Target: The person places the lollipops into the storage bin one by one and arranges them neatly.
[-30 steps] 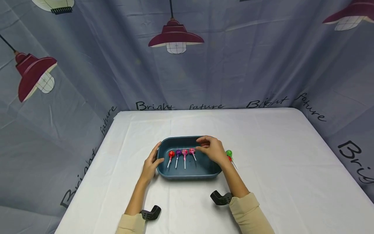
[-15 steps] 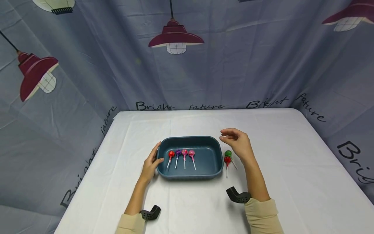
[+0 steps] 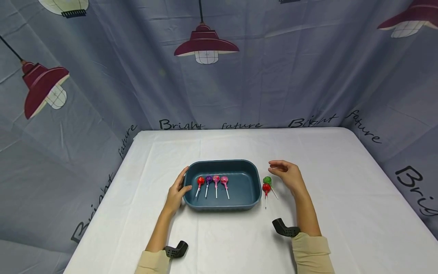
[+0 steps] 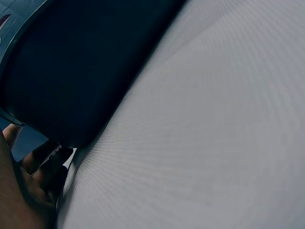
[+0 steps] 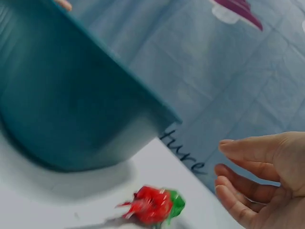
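Observation:
A dark teal tray (image 3: 243, 190) holds a row of lollipops: red (image 3: 200, 180), purple (image 3: 209, 179) and two pink (image 3: 216, 179). The left hand (image 3: 174, 196) grips its left end, thumb over the rim; in the left wrist view fingers (image 4: 40, 164) lie against the outer wall. Just right of the tray, a green lollipop (image 3: 267, 180) and a red lollipop (image 3: 266, 187) lie together on the cloth, also seen in the right wrist view as red candy (image 5: 151, 205) beside green candy (image 5: 177, 203). Above and right of them, the right hand (image 3: 289, 178) hovers with parted, slightly bent fingers, holding nothing.
White cloth (image 3: 226, 236) covers the table under the tray. A grey-blue curtain (image 3: 273, 83) printed with red lamps and lettering hangs behind and at both sides. Each wrist carries a black camera mount, the left one (image 3: 176, 249) low over the cloth.
The right hand has moved right, out from over the tray, then lowered slightly beside the loose lollipops. The rightmost pink lollipop's head has shifted slightly left. The left hand has stayed in place.

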A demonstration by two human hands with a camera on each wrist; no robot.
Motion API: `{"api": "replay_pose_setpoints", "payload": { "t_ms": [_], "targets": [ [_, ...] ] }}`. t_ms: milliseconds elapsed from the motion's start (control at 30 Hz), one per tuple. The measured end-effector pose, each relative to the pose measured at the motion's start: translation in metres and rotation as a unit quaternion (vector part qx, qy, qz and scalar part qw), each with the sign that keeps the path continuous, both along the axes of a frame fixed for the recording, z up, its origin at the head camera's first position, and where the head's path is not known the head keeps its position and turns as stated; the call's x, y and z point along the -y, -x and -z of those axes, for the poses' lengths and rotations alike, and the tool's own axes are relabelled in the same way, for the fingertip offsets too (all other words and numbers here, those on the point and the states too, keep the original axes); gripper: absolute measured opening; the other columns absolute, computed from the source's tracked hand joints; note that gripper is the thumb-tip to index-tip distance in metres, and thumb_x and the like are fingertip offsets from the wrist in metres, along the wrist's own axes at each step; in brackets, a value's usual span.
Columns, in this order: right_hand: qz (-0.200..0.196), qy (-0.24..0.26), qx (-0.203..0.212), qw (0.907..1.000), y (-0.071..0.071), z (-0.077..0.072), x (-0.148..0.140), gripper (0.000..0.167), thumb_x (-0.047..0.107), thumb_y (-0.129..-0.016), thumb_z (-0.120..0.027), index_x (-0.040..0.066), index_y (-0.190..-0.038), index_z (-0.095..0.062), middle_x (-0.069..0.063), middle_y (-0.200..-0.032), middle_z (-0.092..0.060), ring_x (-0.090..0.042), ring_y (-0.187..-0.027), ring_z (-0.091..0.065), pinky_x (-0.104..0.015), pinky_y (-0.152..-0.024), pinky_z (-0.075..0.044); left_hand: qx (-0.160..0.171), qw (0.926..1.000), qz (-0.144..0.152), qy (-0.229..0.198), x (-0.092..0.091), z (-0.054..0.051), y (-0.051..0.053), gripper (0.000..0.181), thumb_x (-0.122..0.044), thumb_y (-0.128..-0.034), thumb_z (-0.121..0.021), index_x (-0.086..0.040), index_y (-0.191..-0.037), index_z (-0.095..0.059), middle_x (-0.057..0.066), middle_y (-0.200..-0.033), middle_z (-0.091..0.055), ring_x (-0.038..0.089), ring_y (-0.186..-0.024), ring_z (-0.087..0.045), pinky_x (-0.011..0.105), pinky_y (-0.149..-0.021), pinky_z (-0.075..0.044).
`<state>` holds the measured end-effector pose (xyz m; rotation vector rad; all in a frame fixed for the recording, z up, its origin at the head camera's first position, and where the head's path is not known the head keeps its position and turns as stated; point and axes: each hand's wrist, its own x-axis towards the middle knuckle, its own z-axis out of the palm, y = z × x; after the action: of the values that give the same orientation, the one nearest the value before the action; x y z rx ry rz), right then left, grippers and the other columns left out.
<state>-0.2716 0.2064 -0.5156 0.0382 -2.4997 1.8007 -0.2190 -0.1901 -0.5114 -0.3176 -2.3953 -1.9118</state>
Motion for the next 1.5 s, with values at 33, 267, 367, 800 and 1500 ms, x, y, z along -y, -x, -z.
{"api": "replay_pose_setpoints", "payload": {
  "t_ms": [33,267,367,800,1500],
  "targets": [
    [0.001,-0.009,0.011,0.9999,-0.002,-0.002,0.002,0.045,0.034,-0.080,-0.071,0.007,-0.115,-0.064,-0.004,-0.103,-0.066,-0.014,-0.092,-0.061,-0.026,-0.081,-0.045,0.000,1.0000,0.000,-0.001,0.000,0.000,0.000,0.059,-0.003,-0.0890,-0.055,-0.012,-0.144,-0.034,0.017,-0.140,-0.038,0.030,-0.126,-0.039,0.046,-0.101,-0.030],
    [-0.048,-0.067,0.082,0.9932,-0.016,-0.018,0.011,0.034,0.016,-0.090,-0.058,-0.001,-0.120,-0.059,-0.020,-0.120,-0.058,-0.032,-0.108,-0.053,-0.047,-0.093,-0.038,-0.001,1.0000,0.000,0.000,0.000,0.001,0.000,0.059,-0.003,-0.0889,-0.055,-0.012,-0.144,-0.034,0.017,-0.141,-0.038,0.030,-0.127,-0.038,0.046,-0.101,-0.030],
    [-0.073,-0.087,0.082,0.9902,-0.016,-0.015,0.011,0.033,0.013,-0.091,-0.058,-0.004,-0.119,-0.059,-0.021,-0.118,-0.058,-0.033,-0.108,-0.053,-0.050,-0.096,-0.035,0.000,1.0000,0.001,0.001,0.000,0.000,0.000,0.060,-0.003,-0.0890,-0.055,-0.013,-0.144,-0.034,0.017,-0.141,-0.038,0.030,-0.127,-0.037,0.047,-0.101,-0.030],
    [-0.099,-0.139,0.058,0.9836,-0.017,-0.014,0.013,0.028,0.008,-0.087,-0.062,-0.005,-0.112,-0.063,-0.013,-0.093,-0.066,-0.021,-0.085,-0.058,-0.034,-0.078,-0.041,0.001,1.0000,0.001,0.002,0.003,0.007,0.003,0.060,-0.005,-0.0894,-0.055,-0.014,-0.144,-0.033,0.017,-0.141,-0.037,0.032,-0.128,-0.037,0.049,-0.100,-0.030],
    [-0.045,-0.077,0.058,0.9943,-0.028,-0.018,-0.012,0.037,0.019,-0.087,-0.065,0.000,-0.118,-0.061,-0.017,-0.109,-0.063,-0.024,-0.096,-0.057,-0.043,-0.091,-0.036,-0.005,0.9999,-0.008,0.014,-0.001,-0.001,-0.001,0.058,-0.003,-0.0893,-0.054,-0.008,-0.143,-0.033,0.020,-0.140,-0.038,0.034,-0.126,-0.039,0.049,-0.100,-0.031]
  ]
}}
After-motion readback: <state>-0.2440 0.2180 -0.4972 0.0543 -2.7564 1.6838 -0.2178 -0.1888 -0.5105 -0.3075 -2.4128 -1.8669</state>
